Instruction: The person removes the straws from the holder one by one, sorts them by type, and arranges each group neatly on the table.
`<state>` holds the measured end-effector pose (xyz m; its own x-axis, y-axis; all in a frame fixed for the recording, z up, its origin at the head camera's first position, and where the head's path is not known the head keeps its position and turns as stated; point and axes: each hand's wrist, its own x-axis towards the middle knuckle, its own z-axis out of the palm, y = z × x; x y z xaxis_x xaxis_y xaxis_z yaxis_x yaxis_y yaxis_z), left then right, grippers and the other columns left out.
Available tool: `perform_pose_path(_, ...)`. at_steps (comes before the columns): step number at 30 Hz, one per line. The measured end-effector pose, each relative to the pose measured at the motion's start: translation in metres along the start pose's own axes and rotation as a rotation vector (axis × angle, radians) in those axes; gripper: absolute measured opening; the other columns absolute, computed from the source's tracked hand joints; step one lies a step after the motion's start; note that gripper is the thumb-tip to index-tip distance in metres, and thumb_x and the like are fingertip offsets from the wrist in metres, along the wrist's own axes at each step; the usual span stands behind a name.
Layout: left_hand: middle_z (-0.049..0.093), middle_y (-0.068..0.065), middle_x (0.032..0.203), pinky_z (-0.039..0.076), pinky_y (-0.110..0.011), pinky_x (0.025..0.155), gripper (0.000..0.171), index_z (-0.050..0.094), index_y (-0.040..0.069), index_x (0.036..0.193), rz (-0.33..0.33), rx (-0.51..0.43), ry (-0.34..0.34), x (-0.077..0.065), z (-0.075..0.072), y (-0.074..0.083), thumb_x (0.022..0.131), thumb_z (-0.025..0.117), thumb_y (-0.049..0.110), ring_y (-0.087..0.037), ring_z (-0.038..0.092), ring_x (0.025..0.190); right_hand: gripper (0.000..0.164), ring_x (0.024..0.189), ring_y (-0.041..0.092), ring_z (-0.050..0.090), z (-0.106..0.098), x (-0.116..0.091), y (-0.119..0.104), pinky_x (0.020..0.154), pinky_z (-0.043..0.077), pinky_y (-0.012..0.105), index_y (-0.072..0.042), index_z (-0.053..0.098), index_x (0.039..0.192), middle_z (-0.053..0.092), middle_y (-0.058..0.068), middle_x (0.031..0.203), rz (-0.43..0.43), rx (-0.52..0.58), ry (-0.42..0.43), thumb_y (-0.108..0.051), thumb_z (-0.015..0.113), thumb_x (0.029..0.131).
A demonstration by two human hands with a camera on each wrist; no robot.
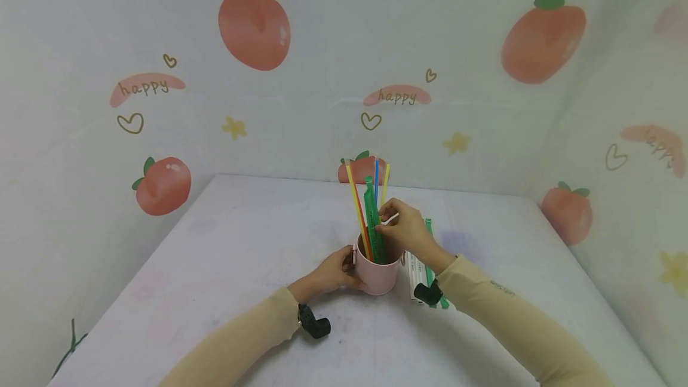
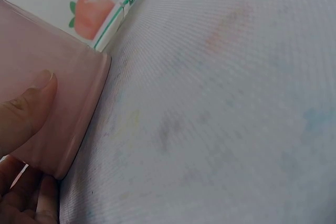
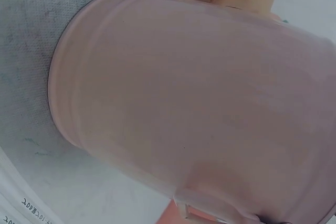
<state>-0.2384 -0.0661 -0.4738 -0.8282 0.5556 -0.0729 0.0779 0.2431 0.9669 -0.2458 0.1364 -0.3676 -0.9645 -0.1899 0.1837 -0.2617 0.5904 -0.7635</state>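
A small pink bucket (image 1: 376, 279) stands upright on the table. My left hand (image 1: 330, 272) grips its left side, the thumb (image 2: 31, 111) lying along the wall in the left wrist view. Inside lean a long slim green packet (image 1: 372, 214) and several thin sticks in clear wrap, among them a yellow stick (image 1: 352, 181) and a blue stick (image 1: 376, 179). Over the bucket's rim, my right hand (image 1: 408, 229) pinches the green packet between thumb and fingertips. The bucket wall (image 3: 199, 93) fills most of the right wrist view, so the right hand's fingers are hidden there.
Right of the bucket lie white printed packets (image 1: 416, 276) and more green packets (image 1: 428, 232), partly under the right forearm. A white tabletop (image 1: 242, 243) surrounds them. Behind hangs a white cloth wall (image 1: 322, 88) with printed fruit.
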Motion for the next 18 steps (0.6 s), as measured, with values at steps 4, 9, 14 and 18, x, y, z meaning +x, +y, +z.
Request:
perform_pose_path(4, 0.040, -0.016, 0.151, 0.035, -0.047, 0.114, 0.088, 0.032, 0.001, 0.147, -0.012, 0.000, 0.005, 0.0008, 0.0003, -0.0006, 0.075, 0.080, 0.004, -0.036, 0.039, 0.138, 0.024, 0.084, 0.023, 0.067, -0.0013, -0.0002, 0.0018, 0.074, 0.059, 0.033, -0.006, 0.058, 0.101, 0.065, 0.010, 0.096, 0.008, 0.015, 0.002, -0.005, 0.074, 0.082)
perform_pose_path(9, 0.039, -0.016, 0.151, 0.035, -0.047, 0.114, 0.088, 0.031, 0.001, 0.148, -0.017, -0.010, 0.008, 0.0000, 0.0006, -0.0002, 0.075, 0.080, 0.003, -0.037, 0.039, 0.138, 0.025, 0.086, 0.024, 0.067, -0.0035, -0.0010, 0.0047, 0.076, 0.059, 0.033, -0.005, 0.058, 0.102, 0.065, 0.012, 0.097, 0.018, 0.045, 0.001, -0.006, 0.073, 0.083)
perform_pose_path(14, 0.039, -0.017, 0.151, 0.034, -0.047, 0.115, 0.087, 0.032, 0.001, 0.147, -0.009, -0.008, 0.007, -0.0001, 0.0001, 0.0005, 0.074, 0.080, 0.002, -0.037, 0.038, 0.139, 0.025, 0.091, 0.027, 0.067, -0.0048, -0.0019, 0.0075, 0.076, 0.060, 0.033, -0.003, 0.059, 0.106, 0.065, 0.014, 0.097, 0.012, 0.083, 0.007, -0.005, 0.071, 0.084)
perform_pose_path(18, 0.040, -0.017, 0.151, 0.035, -0.046, 0.115, 0.087, 0.032, 0.001, 0.147, -0.019, -0.006, 0.010, 0.0003, 0.0000, 0.0001, 0.074, 0.081, 0.003, -0.036, 0.038, 0.139, 0.025, 0.092, 0.027, 0.066, -0.0063, -0.0037, 0.0082, 0.075, 0.059, 0.031, -0.002, 0.060, 0.107, 0.064, 0.012, 0.096, 0.016, 0.095, 0.009, -0.006, 0.071, 0.085)
